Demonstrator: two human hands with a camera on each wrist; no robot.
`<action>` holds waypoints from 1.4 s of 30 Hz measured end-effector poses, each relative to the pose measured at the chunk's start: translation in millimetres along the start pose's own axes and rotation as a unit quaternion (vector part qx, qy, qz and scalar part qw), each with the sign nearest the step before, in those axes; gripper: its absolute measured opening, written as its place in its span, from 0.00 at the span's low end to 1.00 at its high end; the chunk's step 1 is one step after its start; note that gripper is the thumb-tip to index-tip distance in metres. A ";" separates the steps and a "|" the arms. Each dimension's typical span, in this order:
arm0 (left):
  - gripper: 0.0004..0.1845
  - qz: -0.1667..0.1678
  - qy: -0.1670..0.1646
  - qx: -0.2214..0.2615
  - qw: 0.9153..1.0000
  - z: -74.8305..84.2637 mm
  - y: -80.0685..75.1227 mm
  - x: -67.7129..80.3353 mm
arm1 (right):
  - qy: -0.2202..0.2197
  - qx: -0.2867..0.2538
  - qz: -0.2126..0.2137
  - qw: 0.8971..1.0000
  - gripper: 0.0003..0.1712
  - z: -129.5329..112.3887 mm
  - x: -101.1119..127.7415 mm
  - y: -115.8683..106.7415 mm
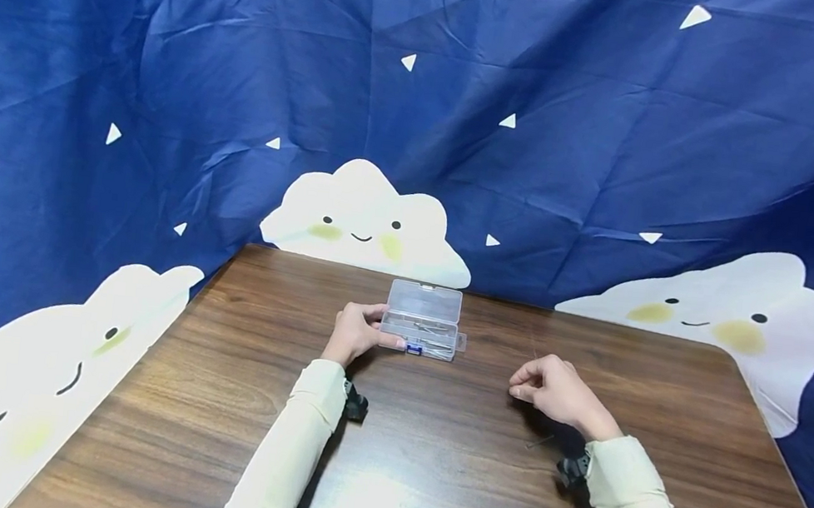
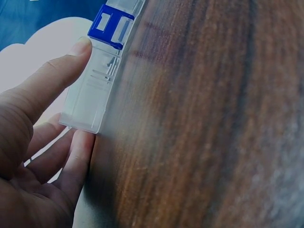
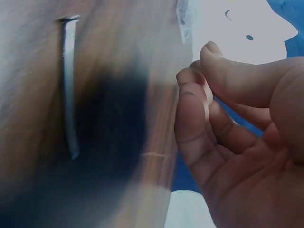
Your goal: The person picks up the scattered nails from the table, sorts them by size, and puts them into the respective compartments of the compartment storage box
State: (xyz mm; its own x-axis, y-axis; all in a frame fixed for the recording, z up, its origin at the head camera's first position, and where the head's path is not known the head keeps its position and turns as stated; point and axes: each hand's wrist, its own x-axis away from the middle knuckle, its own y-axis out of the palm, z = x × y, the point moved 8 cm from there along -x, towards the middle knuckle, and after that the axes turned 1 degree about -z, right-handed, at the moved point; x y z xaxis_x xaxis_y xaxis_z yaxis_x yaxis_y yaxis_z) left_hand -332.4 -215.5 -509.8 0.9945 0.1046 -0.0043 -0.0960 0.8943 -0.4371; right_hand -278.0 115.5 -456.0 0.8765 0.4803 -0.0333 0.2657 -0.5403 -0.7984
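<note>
Left hand (image 1: 353,333) grips the end of the clear plastic box (image 1: 420,330) on the table (image 1: 427,474), while the right hand (image 1: 555,391) hovers loosely curled, holding nothing I can see.

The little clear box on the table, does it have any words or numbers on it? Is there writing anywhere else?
No words or numbers can be read in any view.
Clear plastic box, held by the left hand: only faint raised marks, no letters.
Blue clasp on the box: plain.
Curtain: white triangles and smiling clouds, pictures only.
Right hand and table: no writing.
</note>
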 end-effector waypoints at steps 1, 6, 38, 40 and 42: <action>0.42 -0.001 0.002 -0.002 1.000 0.2 0.4 0.2 | 0.001 0.001 -0.004 1.000 0.02 2.0 3.1 0.4; 0.43 -0.009 0.009 -0.005 1.000 -0.3 2.4 0.8 | -0.012 0.007 -0.018 1.000 0.02 9.1 17.4 1.5; 0.43 -0.007 -0.003 0.003 1.000 -0.3 0.8 0.3 | -0.059 0.077 -0.056 0.994 0.18 15.4 55.6 6.0; 0.43 -0.006 -0.002 0.004 1.000 0.1 0.3 0.2 | -0.065 0.101 -0.072 0.990 0.20 13.0 56.8 10.9; 0.43 -0.004 0.000 0.002 1.000 0.8 -0.1 0.1 | -0.072 0.123 -0.087 0.986 0.21 10.4 58.6 15.9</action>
State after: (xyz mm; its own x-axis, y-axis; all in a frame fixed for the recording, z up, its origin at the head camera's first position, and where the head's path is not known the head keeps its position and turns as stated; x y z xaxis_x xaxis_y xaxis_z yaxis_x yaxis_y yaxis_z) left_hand -332.3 -215.3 -509.0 0.9953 0.0972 -0.0013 -0.0882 0.8970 -0.4332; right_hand -226.6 142.2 -476.8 0.7552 0.6539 0.0453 0.2854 -0.2659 -0.9208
